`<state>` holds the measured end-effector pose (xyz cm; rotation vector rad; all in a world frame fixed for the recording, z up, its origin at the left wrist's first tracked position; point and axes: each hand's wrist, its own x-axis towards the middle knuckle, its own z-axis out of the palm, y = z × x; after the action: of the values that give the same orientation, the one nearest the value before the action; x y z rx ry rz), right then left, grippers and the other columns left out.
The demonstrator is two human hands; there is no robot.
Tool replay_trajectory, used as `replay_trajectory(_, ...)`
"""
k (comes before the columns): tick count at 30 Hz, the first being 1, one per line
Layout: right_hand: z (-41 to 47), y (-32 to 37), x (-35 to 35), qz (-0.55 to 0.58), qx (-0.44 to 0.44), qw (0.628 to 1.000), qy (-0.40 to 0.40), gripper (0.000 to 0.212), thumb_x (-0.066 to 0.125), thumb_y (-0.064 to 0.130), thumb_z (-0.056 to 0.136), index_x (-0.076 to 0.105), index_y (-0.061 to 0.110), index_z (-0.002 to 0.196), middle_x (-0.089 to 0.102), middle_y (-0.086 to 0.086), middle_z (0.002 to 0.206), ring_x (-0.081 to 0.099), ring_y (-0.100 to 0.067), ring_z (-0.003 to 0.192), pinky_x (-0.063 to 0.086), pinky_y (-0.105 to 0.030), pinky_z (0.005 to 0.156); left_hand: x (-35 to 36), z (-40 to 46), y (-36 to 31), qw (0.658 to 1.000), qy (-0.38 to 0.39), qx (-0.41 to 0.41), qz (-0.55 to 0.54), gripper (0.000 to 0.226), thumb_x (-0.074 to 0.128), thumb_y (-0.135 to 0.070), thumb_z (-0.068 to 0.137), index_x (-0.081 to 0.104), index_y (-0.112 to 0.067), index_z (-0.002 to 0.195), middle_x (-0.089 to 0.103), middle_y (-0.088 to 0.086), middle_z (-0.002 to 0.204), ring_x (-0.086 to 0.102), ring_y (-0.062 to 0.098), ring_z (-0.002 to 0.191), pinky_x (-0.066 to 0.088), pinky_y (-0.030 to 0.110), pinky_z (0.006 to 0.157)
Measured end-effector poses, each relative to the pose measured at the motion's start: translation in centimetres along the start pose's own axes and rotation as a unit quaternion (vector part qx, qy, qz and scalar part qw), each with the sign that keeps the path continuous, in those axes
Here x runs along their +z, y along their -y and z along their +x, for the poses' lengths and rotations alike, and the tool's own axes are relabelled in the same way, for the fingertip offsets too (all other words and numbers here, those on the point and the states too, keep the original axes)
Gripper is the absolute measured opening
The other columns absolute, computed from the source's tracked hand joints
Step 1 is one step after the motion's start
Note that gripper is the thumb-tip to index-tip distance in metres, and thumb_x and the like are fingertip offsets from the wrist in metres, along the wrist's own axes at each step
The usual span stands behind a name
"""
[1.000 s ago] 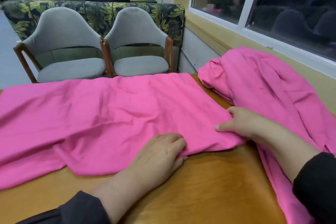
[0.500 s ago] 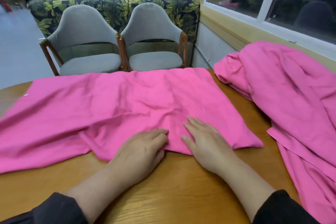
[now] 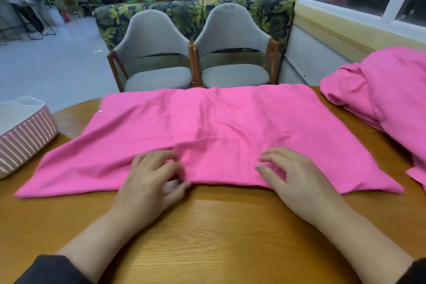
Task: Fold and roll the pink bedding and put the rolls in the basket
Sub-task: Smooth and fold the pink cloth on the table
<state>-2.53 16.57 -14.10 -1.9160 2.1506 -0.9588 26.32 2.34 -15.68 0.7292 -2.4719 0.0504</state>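
Your left hand [image 3: 152,177] and right hand [image 3: 297,180] rest with relaxed fingers, grasping nothing, on the near edge of the pink bedding [image 3: 207,136], probably to smooth it for folding.

The basket [image 3: 25,131] and second pink heap [image 3: 389,99] are cut off by the frame edges.

The cloth [image 3: 230,136] and the heap [image 3: 387,90] are bright pink, the table [image 3: 207,237] is orange-brown wood grain, the basket [image 3: 25,136] is pale pink with white dashes, the chairs [image 3: 156,53] are grey, and the sofa [image 3: 191,14] has green leaves on dark ground.
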Motion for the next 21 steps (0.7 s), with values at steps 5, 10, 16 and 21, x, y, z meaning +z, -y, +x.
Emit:
replay_trajectory(5,1.8,7.2,5.7,0.005,-0.098,0.991,0.087,0.033,0.059,0.057,0.088,0.064,0.032,0.108,0.057,0.019,0.108,0.052,-0.004,0.108,0.041,-0.033,0.097,-1.4,-2.7,5.0,0.994,0.036,-0.099,0.015,0.035,0.059,-0.053,0.085,0.071,-0.025,0.103,0.065,-0.01,0.106,0.064,0.017,0.1,0.052,0.047,0.082)
replay_trajectory(10,2.1,7.0,8.3,-0.055,-0.079,0.994,0.054,0.013,0.065,0.042,0.09,0.058,0.031,0.091,0.053,0.015,0.093,0.055,-0.015,0.097,0.042,-0.041,0.084,-1.1,-2.9,6.4,0.995,0.016,-0.095,0.002,0.018,0.056,-0.041,0.092,0.065,-0.026,0.091,0.063,-0.011,0.1,0.063,0.022,0.092,0.05,0.048,0.077)
replay_trajectory(16,2.6,6.8,6.5,0.004,-0.076,0.995,-0.056,0.016,0.061,0.035,0.095,0.057,0.028,0.081,0.054,0.015,0.079,0.055,-0.013,0.08,0.047,-0.044,0.076,-4.6,-4.0,7.1,0.994,-0.09,-0.048,-0.033,0.035,0.05,-0.042,0.101,0.067,-0.012,0.097,0.068,-0.002,0.101,0.061,0.018,0.098,0.045,0.036,0.088)
replay_trajectory(21,2.3,6.2,6.7,0.013,-0.08,0.996,-0.023,0.018,0.054,0.039,0.095,0.059,0.028,0.082,0.054,0.017,0.08,0.053,-0.008,0.078,0.047,-0.042,0.075,-4.6,-6.7,9.5,0.992,0.075,-0.104,0.011,0.044,0.058,-0.062,0.085,0.06,-0.032,0.118,0.062,-0.014,0.116,0.056,0.009,0.113,0.043,0.036,0.093)
